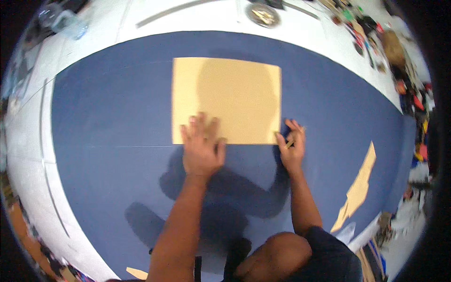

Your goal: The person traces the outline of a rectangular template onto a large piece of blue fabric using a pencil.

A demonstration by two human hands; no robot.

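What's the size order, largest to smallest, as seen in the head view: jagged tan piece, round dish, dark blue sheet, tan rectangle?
1. Dark blue sheet
2. Tan rectangle
3. Jagged tan piece
4. Round dish

Fisheye bending near the rim makes 3 versus 4 less certain.

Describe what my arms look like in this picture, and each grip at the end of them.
The left grip and right grip are ungloved hands, with five fingers each. Both forearms are bare, with no watch or bracelet visible. A plain, dark sleeve covers the upper right arm; no left sleeve shows clearly.
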